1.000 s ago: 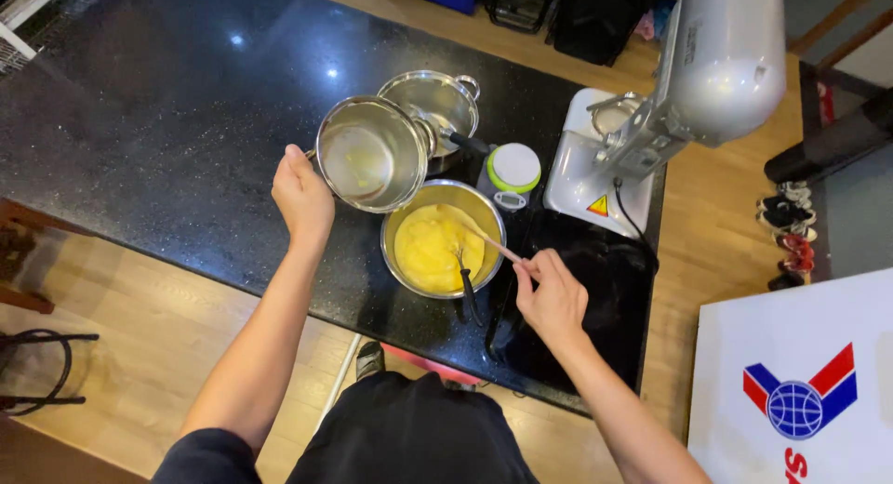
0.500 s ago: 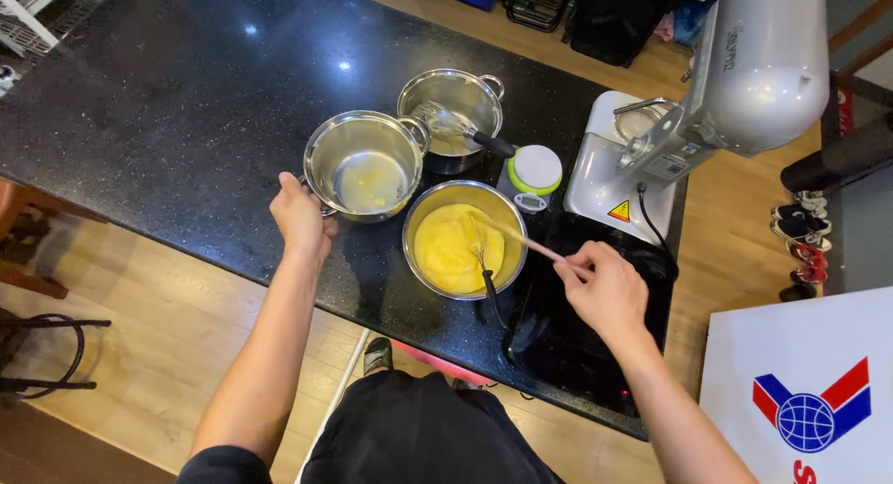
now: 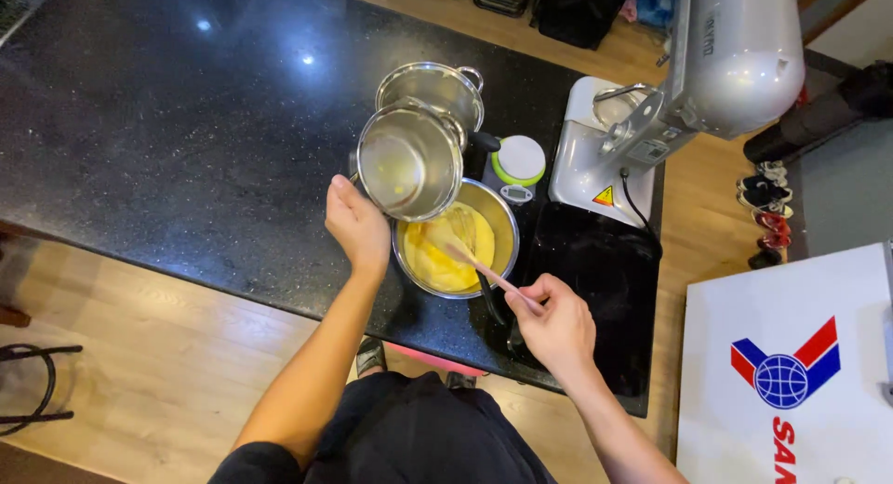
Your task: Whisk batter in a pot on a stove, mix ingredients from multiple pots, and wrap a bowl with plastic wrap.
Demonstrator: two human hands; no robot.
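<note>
Tilting a rigid, likely slippery steel saucepan by its handle, left hand clenched; right hand grips whisk over batter bowl.

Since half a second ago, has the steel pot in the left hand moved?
Yes. The steel pot was resting on the black counter beside the bowl of yellow batter; the left hand has lifted and tipped it over that bowl.

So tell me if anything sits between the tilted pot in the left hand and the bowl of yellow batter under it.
Nothing visible blocks it. The left hand holds the steel pot tipped over the rim of the batter bowl. The only thing in the bowl is the whisk, held by the right hand, just under the pot's lip.
</note>
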